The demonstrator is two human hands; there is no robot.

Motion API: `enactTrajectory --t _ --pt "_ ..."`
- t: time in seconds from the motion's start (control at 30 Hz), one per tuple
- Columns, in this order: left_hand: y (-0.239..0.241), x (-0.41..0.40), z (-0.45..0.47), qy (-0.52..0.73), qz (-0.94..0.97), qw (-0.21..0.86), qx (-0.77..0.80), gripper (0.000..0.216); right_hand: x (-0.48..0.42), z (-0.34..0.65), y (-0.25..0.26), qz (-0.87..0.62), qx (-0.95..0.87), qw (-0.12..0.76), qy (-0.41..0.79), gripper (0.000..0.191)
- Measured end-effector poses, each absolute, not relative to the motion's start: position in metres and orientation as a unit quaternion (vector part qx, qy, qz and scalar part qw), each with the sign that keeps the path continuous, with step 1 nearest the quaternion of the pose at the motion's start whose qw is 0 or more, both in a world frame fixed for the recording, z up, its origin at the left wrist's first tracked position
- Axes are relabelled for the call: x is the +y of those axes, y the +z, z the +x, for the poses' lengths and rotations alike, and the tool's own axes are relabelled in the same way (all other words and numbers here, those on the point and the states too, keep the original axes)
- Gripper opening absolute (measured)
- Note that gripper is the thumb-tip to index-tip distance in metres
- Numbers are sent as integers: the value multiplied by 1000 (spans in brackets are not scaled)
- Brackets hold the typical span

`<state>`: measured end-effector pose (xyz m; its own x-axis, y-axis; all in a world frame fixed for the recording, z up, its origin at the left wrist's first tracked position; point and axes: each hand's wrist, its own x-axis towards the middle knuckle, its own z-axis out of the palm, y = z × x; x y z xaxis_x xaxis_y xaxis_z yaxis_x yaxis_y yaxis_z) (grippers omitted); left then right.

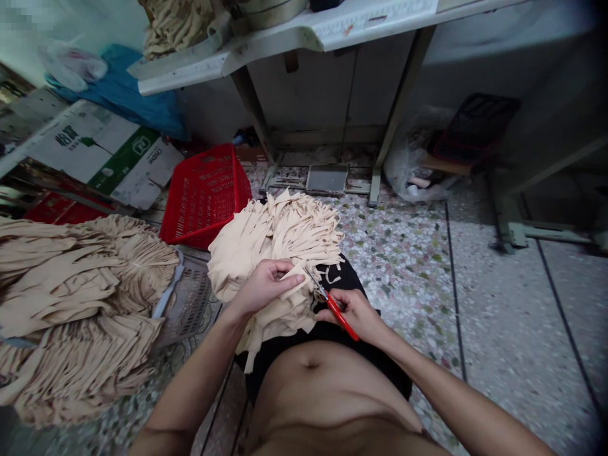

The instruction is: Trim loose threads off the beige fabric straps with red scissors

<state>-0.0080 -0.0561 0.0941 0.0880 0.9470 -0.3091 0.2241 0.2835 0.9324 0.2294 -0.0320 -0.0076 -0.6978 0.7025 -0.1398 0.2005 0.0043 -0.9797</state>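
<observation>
A heap of beige fabric pieces (270, 234) lies across my lap, over black clothing. With thumb and fingers closed, my left hand (270, 285) pinches the edge of one piece. My right hand (354, 310) is wrapped around red-handled scissors (338, 311), whose metal blades point up and left at the fabric near my left fingertips. Whether the blades are parted I cannot make out. Small scraps of fabric (334, 272) rest on the black cloth just beyond the scissors.
At the left, a grey plastic basket (192, 304) stands beside a large pile of beige pieces (80, 285). A red basket (202, 190) sits ahead on the speckled floor, near a white-and-green carton (104, 152). A worktable (285, 38) with metal legs spans the front; a plastic bag (413, 171) lies beneath it.
</observation>
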Motion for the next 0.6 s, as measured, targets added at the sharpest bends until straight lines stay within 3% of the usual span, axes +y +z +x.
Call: enactTrajectory --t 0.37,0.6 --pt "91 -56 -3 283 540 571 550 29 -31 234 6 -241 -702 191 642 47" --pt "92 -58 1 257 555 578 541 27 -37 235 -5 -289 -680 203 642 56"
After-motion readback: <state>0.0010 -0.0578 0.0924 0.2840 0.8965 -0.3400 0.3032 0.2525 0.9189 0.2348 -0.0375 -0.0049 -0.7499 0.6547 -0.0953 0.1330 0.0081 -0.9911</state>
